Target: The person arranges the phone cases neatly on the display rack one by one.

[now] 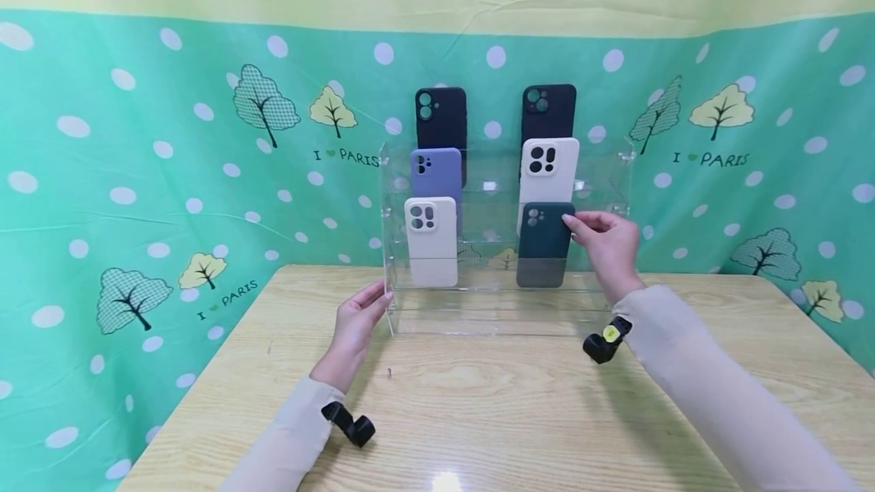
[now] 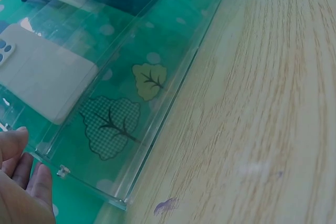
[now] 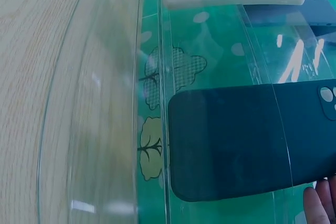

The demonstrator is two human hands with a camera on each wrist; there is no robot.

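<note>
A clear acrylic tiered stand [image 1: 492, 317] carries several phone cases in two columns. At the lower right of it leans a dark green phone case [image 1: 544, 238], its lower part behind the clear front lip. My right hand [image 1: 611, 245] pinches this case by its upper right edge; in the right wrist view only the fingertips [image 3: 315, 208] show beside it. My left hand [image 1: 355, 325] holds the stand's left side edge between thumb and fingers. Across from the green case, a white phone case [image 1: 432, 238] stands in the lower left slot.
Behind these stand a purple case [image 1: 437, 169], another white case [image 1: 550, 173] and two black cases [image 1: 443, 116] at the top. The stand sits on a wood-grain table [image 1: 478, 401], near a green dotted curtain [image 1: 225, 135] at its back.
</note>
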